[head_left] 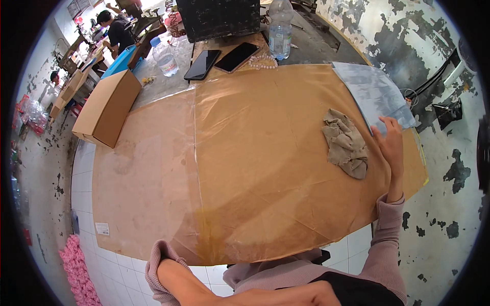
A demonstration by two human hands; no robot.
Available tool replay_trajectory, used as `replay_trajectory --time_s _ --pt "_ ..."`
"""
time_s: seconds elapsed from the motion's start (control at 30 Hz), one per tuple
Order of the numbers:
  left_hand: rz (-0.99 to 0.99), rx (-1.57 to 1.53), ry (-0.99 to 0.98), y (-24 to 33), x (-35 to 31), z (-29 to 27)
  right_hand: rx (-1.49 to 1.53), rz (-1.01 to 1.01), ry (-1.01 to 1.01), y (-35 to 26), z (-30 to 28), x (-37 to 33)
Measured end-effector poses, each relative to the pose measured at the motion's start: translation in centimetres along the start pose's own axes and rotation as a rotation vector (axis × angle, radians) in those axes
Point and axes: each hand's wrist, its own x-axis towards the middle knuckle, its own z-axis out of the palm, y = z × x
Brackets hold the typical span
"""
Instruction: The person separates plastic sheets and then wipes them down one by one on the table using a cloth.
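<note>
My right hand (pixel 392 142) reaches to the near edge of a stack of clear bluish plastic bags (pixel 375 92) at the table's right side. Its fingertips rest at that edge, with thumb and fingers apart. To the left of this hand lies a crumpled grey-brown rag (pixel 344 144). Low in the picture, my left hand (pixel 306 296) is bent in front of my body. The lower edge cuts it off, so its fingers and anything in them are hidden. Brown sheeting (pixel 265 153) covers the tabletop between my arms.
A closed cardboard box (pixel 108 109) stands at the left edge. Two phones (pixel 203 65), a bead bracelet (pixel 263 62) and plastic bottles (pixel 280 33) lie or stand at the back, before a dark box-shaped block (pixel 219 18). A person (pixel 120 31) works far left. A peeling wall (pixel 434 168) borders the right.
</note>
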Motion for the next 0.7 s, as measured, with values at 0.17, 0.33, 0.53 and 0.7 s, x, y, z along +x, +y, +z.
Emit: replay_trajectory --time_s 0.17,0.33,0.53,0.7 --pt "-0.146 -0.02 -0.029 2.7 -0.4 0.1 -0.177 0.11 -0.267 2.9 1.8 -1.9" --pt "-0.07 -0.016 -0.105 2.7 -0.6 -0.6 -0.26 0.135 -0.247 4.5 2.6 -0.6" --pt "-0.05 0.155 -0.046 4.5 -1.0 -0.2 0.534 0.461 -0.572 9.8 0.9 4.4" --pt "-0.424 0.402 -0.314 5.6 -1.7 -4.4 1.139 0.809 -0.126 13.6 -1.8 9.0"
